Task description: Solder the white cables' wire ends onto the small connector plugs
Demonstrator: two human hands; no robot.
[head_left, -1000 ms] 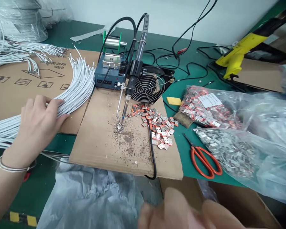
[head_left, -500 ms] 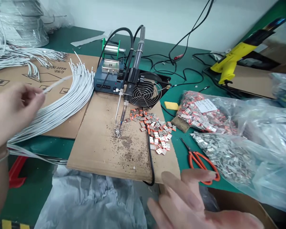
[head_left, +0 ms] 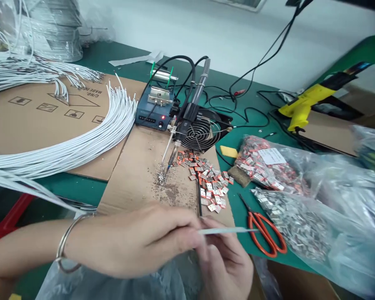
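Where the green work mat [head_left: 240, 200] is overlaid by a flat brown cardboard sheet [head_left: 134, 179], a long bundle of white cables [head_left: 81, 146] is fanned across the left side. Two clear plastic bags are laid to the right: the farther bag [head_left: 265, 162] is filled with orange-and-silver connector pieces and the nearer bag [head_left: 303, 216] with bare silver metal shells. The mouths of both are hidden. At the near edge a single thin white cable [head_left: 231, 230] is pinched between the pressed-together fingertips of the left hand [head_left: 137, 241], its free end pointed right, near the orange-handled scissors [head_left: 267, 235]. The right hand [head_left: 229, 264] is curled beneath it and touches it; whether it is gripped there cannot be told. A soldering iron [head_left: 187, 121] is propped tip-down just beyond, beside a loose heap of small connectors [head_left: 211, 183]. By judgement, the cable's insulation or a fingertip could be scorched if brought against that tip, and the heap could be scattered if brushed by a wrist.
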